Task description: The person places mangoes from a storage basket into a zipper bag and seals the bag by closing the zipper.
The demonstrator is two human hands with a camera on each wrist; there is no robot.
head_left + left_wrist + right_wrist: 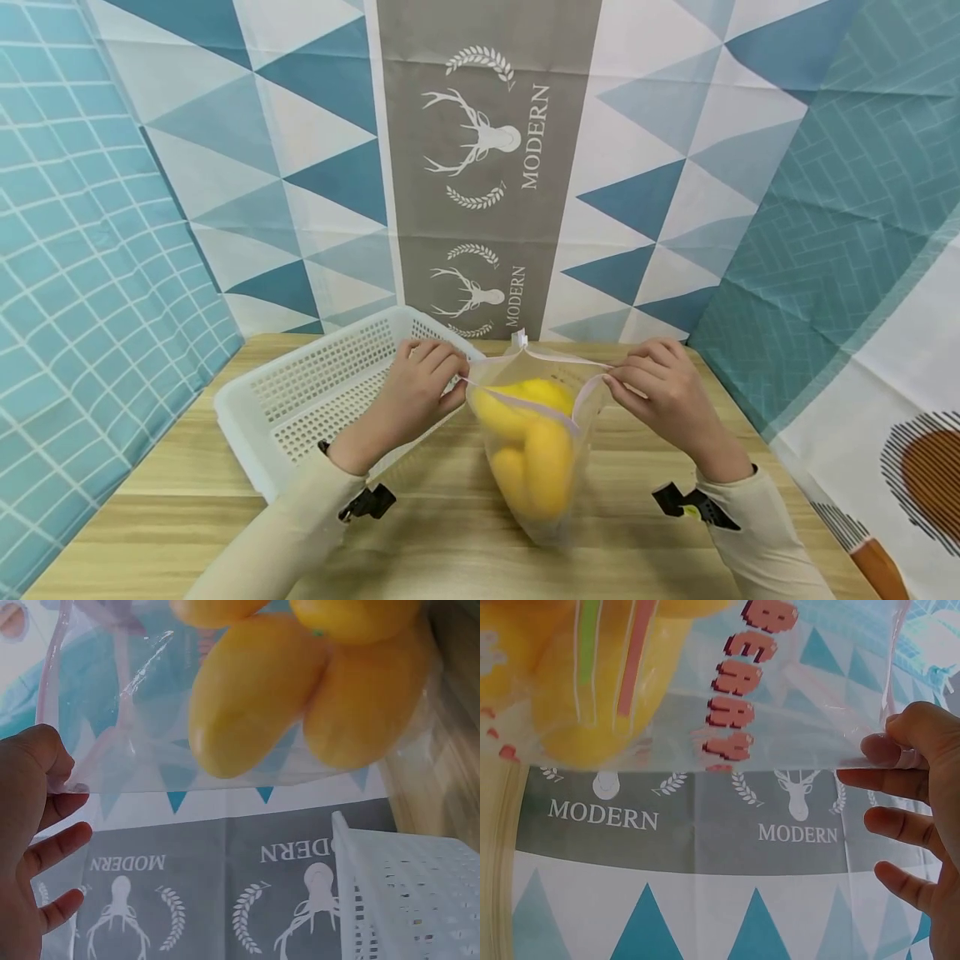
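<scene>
A clear zip bag (553, 533) stands with its mouth spread apart, several yellow mangoes (547, 467) inside it. My left hand (422, 385) pinches one top corner of the bag between thumb and forefinger, the other fingers held away from the plastic in the left wrist view. The opposite corner is pinched by my right hand (666, 393) in the same way. A small white slider (520, 338) sits on the far side of the bag's rim. Red block lettering (731, 712) and coloured stripes show on the bag in the right wrist view.
A white perforated plastic basket (255, 433) stands at the left, behind my left forearm. Everything rests on a wood-grain table (450, 558). Patterned cloth (480, 192) hangs along the back, with more on both sides.
</scene>
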